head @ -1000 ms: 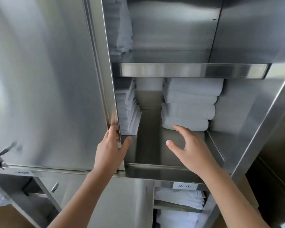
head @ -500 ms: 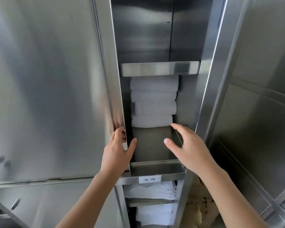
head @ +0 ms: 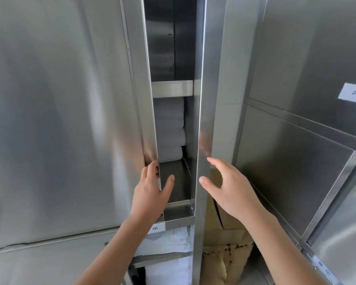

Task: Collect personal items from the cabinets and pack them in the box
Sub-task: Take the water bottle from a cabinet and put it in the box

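Our left hand [head: 151,188] has its grip clamped round the edge of the left cabinet door [head: 70,120]. Our right hand [head: 230,190] has its grip released, fingers spread, thumb at the edge of the right door [head: 212,99]. Through the narrow gap between the doors we see folded white towels [head: 170,128] stacked far back on the shelf [head: 173,177].

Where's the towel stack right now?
Head view, centre: the stack of folded towels sits on the cabinet shelf, in the narrow gap between the left door and right door, just above the left hand.
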